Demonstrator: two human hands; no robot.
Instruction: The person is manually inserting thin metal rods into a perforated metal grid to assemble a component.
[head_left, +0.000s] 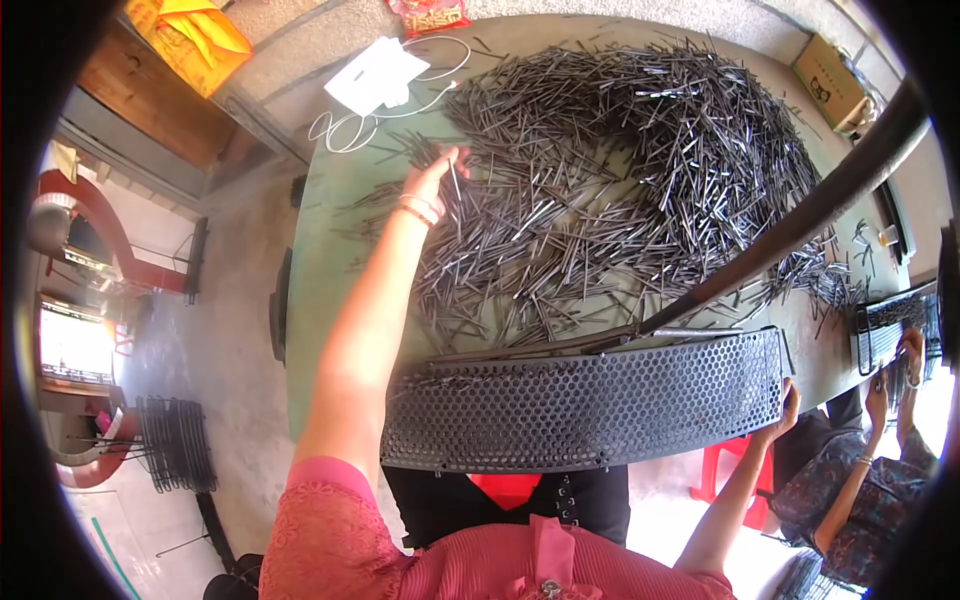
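Grey floor (245, 230) spreads left of the left grip (432, 185), which is closed around some thin dark sticks (425, 152) over the green tabletop (325, 260). A large heap (690, 200) of sticks covers the tabletop to its right. Nearer the body, the right grip (778, 418) clasps the right end of a perforated black tray (590, 400), with a co-worker (850, 490) beyond that grip.

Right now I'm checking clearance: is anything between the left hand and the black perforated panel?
Loose dark sticks lie on the green tabletop between the left hand and the perforated panel; a thin dark strip runs along its far edge. The thick bar slants in farther right.
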